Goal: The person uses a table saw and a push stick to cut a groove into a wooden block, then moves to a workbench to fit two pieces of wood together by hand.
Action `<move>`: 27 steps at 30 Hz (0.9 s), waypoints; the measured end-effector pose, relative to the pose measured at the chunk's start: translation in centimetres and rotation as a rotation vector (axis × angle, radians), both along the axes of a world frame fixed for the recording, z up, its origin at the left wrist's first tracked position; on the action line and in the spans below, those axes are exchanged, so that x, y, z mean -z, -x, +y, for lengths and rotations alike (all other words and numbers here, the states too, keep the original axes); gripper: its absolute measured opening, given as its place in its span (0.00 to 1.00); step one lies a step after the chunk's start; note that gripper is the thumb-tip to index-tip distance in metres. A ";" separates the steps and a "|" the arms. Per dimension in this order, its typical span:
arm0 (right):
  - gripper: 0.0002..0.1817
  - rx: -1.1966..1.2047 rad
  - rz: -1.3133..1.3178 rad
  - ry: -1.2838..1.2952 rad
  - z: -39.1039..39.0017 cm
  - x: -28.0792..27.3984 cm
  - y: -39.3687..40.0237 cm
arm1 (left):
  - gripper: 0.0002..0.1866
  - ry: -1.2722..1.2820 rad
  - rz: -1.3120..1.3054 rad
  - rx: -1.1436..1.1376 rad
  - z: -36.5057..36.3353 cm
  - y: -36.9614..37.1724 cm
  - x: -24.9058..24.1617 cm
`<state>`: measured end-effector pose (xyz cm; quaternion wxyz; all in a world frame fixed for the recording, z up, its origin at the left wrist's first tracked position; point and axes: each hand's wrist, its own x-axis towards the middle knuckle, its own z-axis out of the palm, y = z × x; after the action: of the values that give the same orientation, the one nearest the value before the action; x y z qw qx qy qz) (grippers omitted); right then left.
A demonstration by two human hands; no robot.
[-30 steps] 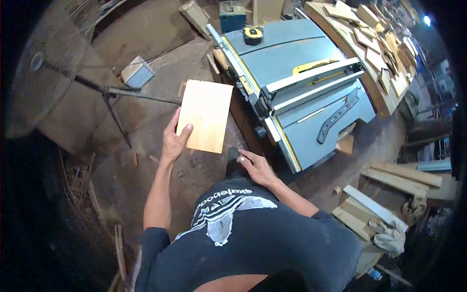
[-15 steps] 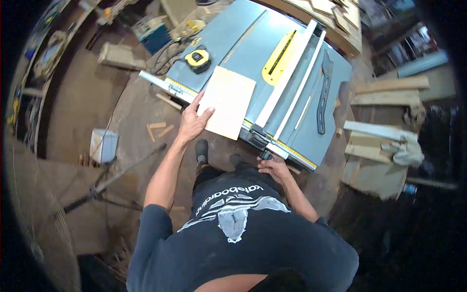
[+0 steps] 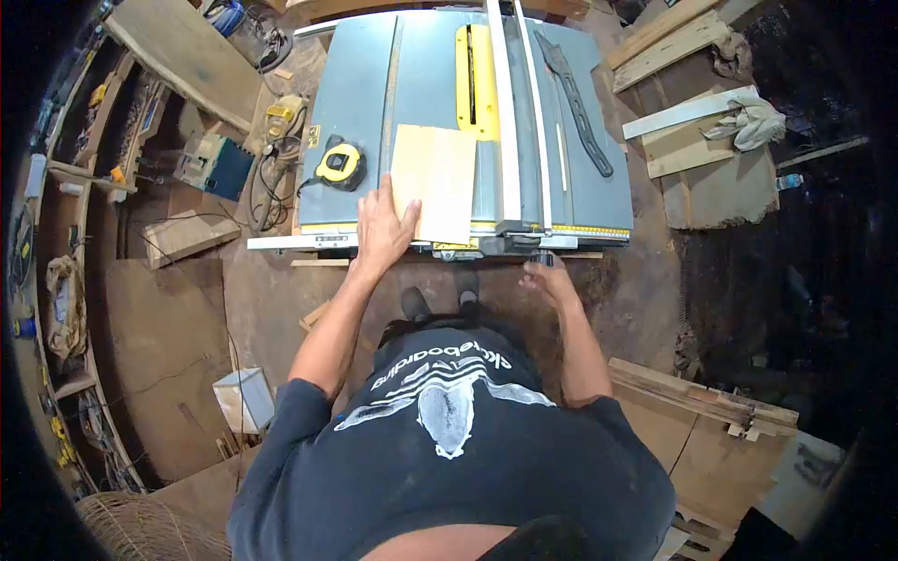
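My left hand [image 3: 383, 229] grips the left edge of a pale rectangular wooden board [image 3: 438, 178], its thumb on top and its fingers stretched along the side. The board lies flat on the grey table saw [image 3: 351, 84], over its front edge and left of the long white rip fence [image 3: 509, 140]. My right hand [image 3: 550, 282] is at the saw's front, its curled fingers at a black knob [image 3: 543, 256] below the fence. Part of that grip is hidden. A yellow-and-black tape measure [image 3: 340, 165] rests left of the board. Behind the board is the yellow blade insert [image 3: 480, 79].
A black push stick [image 3: 575, 107] lies on the saw right of the fence. Wood pieces and a pale glove [image 3: 756, 123] are stacked at the right. Cables and a green tool case [image 3: 215, 166] lie at the left. A white box [image 3: 243, 400] stands on the floor.
The whole view has turned, so the saw now sits squarely ahead. My left hand stays at the board's edge and my right hand stays by the knob, its fingers slightly shifted.
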<state>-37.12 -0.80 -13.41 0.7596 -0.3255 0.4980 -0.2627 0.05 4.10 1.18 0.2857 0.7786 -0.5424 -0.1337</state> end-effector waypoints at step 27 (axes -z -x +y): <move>0.21 0.435 0.076 -0.072 -16.2 4.9 6.0 | 0.53 -0.094 -0.113 0.093 -0.5 6.4 -0.5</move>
<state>-43.16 -16.96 -18.28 0.6768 -0.1927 0.5937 -0.3902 -6.39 3.63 1.63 0.2112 0.7714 -0.5864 -0.1280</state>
